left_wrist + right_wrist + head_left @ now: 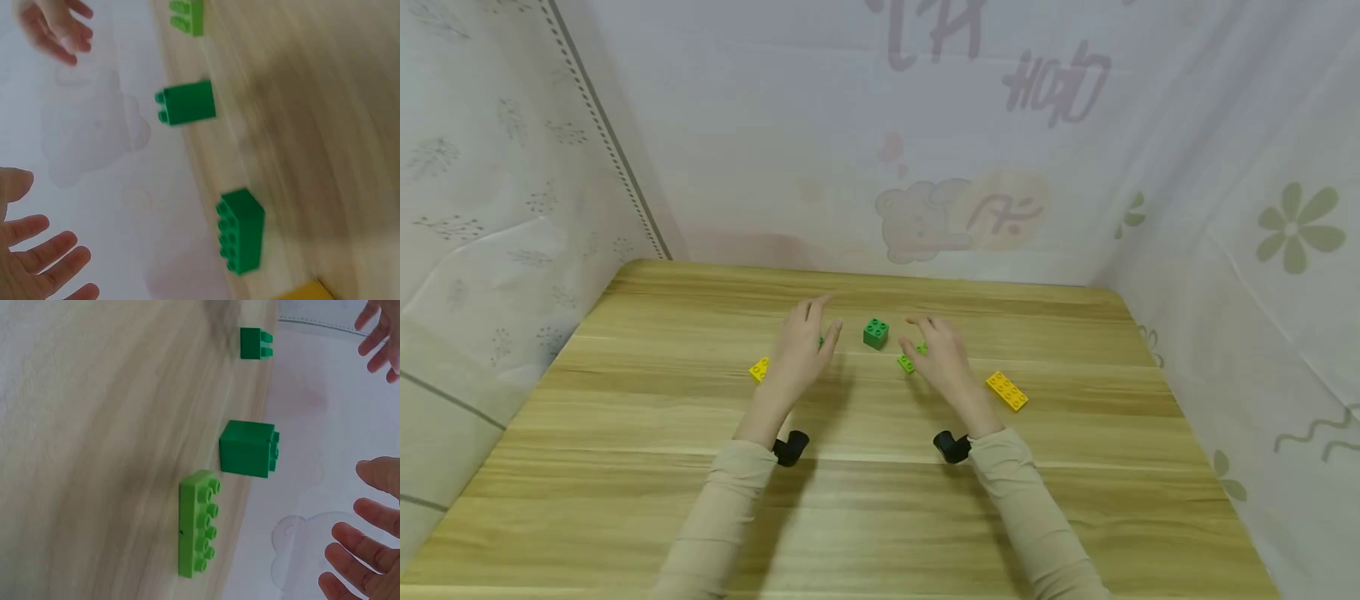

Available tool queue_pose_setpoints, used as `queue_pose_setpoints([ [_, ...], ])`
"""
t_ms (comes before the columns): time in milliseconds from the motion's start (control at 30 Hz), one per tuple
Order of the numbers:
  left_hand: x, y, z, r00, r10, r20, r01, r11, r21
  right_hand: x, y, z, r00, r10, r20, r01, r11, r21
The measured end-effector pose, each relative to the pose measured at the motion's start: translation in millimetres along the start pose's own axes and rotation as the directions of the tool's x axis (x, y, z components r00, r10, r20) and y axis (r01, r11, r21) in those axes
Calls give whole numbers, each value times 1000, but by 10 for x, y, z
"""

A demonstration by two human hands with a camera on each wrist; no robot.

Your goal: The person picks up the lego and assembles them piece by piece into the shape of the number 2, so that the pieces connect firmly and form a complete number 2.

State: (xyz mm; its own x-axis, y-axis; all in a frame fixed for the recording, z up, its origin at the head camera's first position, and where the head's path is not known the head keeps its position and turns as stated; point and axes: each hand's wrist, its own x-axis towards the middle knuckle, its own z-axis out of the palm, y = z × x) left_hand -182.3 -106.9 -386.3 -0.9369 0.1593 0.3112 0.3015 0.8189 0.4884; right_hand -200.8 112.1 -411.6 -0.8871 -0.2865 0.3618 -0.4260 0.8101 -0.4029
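Note:
My left hand [799,348] hovers over the table with its fingers spread, holding nothing. Beneath it lies a long dark green brick [244,232], mostly hidden in the head view. A yellow brick [760,368] shows beside the left wrist, partly covered. Between the two hands sits a dark green cube-like brick [876,333] with studs up. My right hand [942,354], also empty with loosely bent fingers, is above a flat light green brick [196,526]. Off to the right of that hand rests a long yellow brick [1007,391].
The bricks lie on a wooden table [880,517]. Patterned white sheets [775,125] hang behind it and on both sides. Each wrist carries a black camera mount [952,447] on its inner side.

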Motion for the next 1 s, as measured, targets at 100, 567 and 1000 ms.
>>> queue_pose_setpoints([
  [100,-61,-116,-47,1000,-25,-3,25,999,20,-9,-40,31,999,18,40,-19,1000,15],
  [567,-228,-552,-196,986,-158,54,158,987,6,112,-252,289,991,10,132,-23,995,99],
  [1000,-409,-846,-140,920,-297,257,320,946,-55,209,-433,813,939,119,324,-189,963,194],
])
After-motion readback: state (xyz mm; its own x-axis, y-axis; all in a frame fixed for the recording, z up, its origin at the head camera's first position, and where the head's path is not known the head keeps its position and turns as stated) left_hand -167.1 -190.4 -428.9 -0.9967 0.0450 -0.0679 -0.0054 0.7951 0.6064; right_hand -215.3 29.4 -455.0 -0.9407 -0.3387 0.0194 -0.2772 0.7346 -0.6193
